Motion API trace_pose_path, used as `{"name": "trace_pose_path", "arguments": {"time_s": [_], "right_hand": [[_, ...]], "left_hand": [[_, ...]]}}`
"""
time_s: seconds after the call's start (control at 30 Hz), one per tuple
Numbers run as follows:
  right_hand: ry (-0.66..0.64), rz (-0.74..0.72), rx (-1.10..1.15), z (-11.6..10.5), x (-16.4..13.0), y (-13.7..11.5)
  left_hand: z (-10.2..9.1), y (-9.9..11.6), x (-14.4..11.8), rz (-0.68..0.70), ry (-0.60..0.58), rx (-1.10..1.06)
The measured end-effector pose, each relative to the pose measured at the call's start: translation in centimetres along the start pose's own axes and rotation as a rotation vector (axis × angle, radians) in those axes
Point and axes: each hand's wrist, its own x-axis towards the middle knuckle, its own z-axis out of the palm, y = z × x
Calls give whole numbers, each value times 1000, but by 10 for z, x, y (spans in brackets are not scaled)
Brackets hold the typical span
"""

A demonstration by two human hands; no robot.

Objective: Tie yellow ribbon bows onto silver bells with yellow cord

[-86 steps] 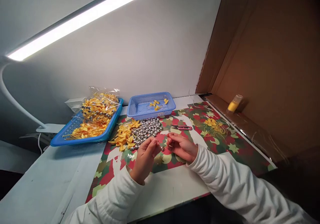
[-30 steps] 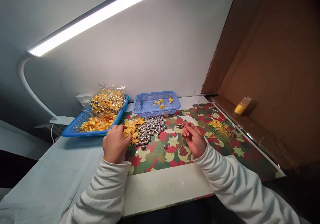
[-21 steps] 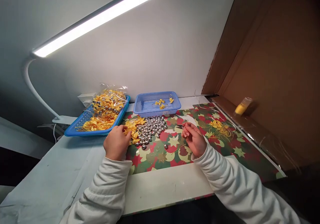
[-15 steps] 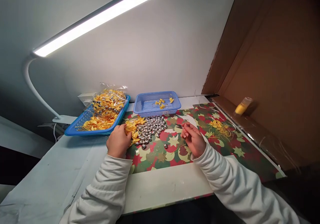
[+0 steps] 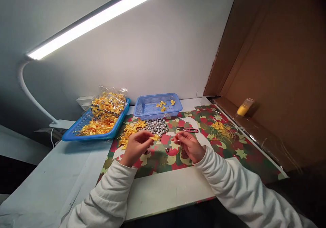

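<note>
**Bow lifted from the pile and brought toward the other hand**

The left hand (image 5: 136,146) has come away from the loose heap it was picking through half a second ago; its grip is now pinched narrow on one yellow ribbon bow (image 5: 155,137), held just above the counter (image 5: 168,190). Close to that grip, on its right, the right hand (image 5: 187,146) has its fingertips drawn together as if on something very fine; what it holds is too small to tell. The two grips, well apart a moment ago, now nearly meet over the patterned mat (image 5: 229,153).

Just below and between them lies a single silver bell (image 5: 167,149). Beyond the left grip sit the remaining pile of yellow bows (image 5: 129,133) and the heap of silver bells (image 5: 156,126). Past the right grip lie pink thread snips (image 5: 188,130). Farther out stand a small blue basket (image 5: 142,111) and a larger blue tray (image 5: 76,135) with a bag of bows.

So the pick is done, and the bow appears ready to be joined with what the right hand carries.
</note>
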Motion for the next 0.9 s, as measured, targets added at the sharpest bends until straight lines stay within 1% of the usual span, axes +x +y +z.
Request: {"name": "trace_pose_path", "arguments": {"time_s": [0.03,0.1,0.2,0.3,0.37,0.4,0.47,0.53,0.57,0.63,0.7,0.8,0.9], "right_hand": [[-45,10,-42,1,-1,2],[-100,37,-81,4,-3,5],[-132,152,-56,4,-5,6],[-182,268,-6,2,-5,5],[-199,297,27,1,-5,4],[-199,305,33,0,-5,4],[-171,296,34,1,-5,4],[-97,220,25,2,-4,4],[-53,159,21,3,-4,4],[14,39,-4,4,-4,5],[26,-37,-58,5,-3,5],[4,-96,-160,5,-5,5],[2,-151,-255,5,-6,6]], "left_hand": [[7,2,-4,23,-45,-25],[18,5,-9,84,-130,-4],[22,7,-13,175,-234,66],[19,7,-12,247,-272,109],[18,5,-11,271,-265,117],[18,3,-11,261,-245,106],[20,0,-12,182,-191,22],[24,-4,-13,47,-158,-143],[26,-6,-13,-23,-167,-234],[32,-8,-16,-154,-196,-337],[39,-7,-19,-261,-211,-375],[47,-4,-24,-329,-175,-451],[51,-3,-27,-338,-116,-491]]}}
